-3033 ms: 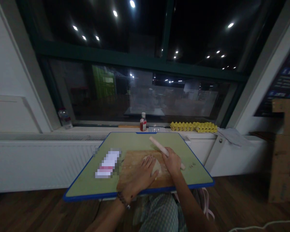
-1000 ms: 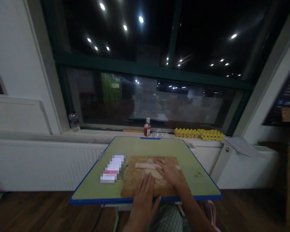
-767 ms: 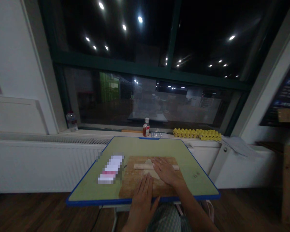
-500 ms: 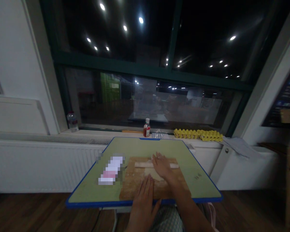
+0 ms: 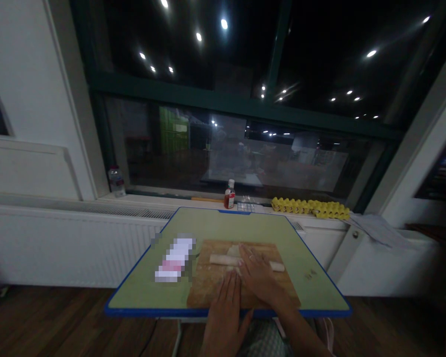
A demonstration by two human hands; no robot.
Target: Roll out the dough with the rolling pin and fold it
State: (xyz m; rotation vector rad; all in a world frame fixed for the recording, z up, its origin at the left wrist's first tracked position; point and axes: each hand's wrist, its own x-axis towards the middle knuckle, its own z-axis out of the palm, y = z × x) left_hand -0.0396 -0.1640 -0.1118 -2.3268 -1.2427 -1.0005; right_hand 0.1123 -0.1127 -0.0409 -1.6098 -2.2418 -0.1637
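Under the rolling pin, probably dough, half-hidden.

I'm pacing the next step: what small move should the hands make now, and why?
Probably roll the rolling pin slightly away from the body: the right hand lies across it, dough shows beyond its far side, and the left hand lies close on its near side, so rolling back could catch the fingers.

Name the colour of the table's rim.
The rim is blue; the head view shows it.
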